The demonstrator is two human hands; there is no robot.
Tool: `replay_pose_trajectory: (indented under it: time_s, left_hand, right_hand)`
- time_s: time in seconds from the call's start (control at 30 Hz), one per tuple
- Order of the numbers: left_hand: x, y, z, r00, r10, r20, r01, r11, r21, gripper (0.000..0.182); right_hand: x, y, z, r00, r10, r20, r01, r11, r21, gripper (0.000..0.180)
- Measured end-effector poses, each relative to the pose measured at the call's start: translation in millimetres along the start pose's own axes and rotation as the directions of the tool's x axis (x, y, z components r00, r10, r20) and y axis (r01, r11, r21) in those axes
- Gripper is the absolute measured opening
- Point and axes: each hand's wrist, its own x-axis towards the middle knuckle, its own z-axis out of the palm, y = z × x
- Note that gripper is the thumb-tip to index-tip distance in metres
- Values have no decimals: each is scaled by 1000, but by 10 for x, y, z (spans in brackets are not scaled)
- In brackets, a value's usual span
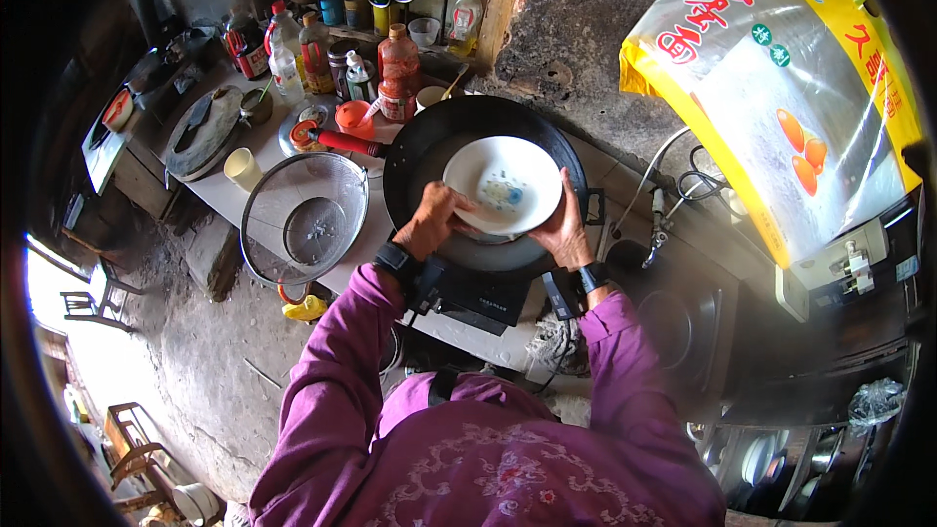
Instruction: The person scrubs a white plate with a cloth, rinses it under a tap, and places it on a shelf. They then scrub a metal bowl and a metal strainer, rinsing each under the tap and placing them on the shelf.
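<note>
Both of my hands hold a white bowl [538,157] above a large black wok [410,139]. My left hand [432,216] grips the bowl's near left rim, the fingers curled in. At the right side my right hand [565,228] cups the outer wall, thumb up along the rim. Bluish-green marks show at the bowl's bottom; whether they are a printed pattern or contents I cannot tell. The wok has a red handle [344,142] pointing left and rests over a black cooktop [483,300]. Part of the wok's inside is hidden behind the bowl and my hands.
Left of the wok lies a wire-mesh strainer [260,234] with white bits in it. Behind stand sauce bottles [313,51], an orange cup [354,119] and a round cutting board [208,150] bearing a cleaver [198,115]. A faucet [656,234] and a hanging plastic noodle bag [739,88] are at right.
</note>
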Motion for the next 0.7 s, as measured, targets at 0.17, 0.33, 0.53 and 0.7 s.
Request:
replay_pose_trajectory:
  time_s: [0.17, 0.33, 0.53, 0.7]
  left_hand:
    - [303, 113, -242, 629, -777, -6, 603, 493, -627, 16]
    - [548, 146, -131, 537, -832, -138, 840, 543, -8, 25]
    - [602, 178, 146, 591, -803, -70, 776, 543, 322, 29]
    - [616, 312, 6, 532, -842, -90, 830, 498, 250, 29]
  right_hand:
    - [-11, -239, -76, 959, -64, -277, 17, 986, -168, 45]
    - [17, -230, 128, 990, -142, -18, 130, 943, -306, 45]
    - [299, 211, 331, 966, -149, 213, 259, 569, -780, 54]
    - [446, 297, 43, 864, -248, 439, 429, -96, -898, 39]
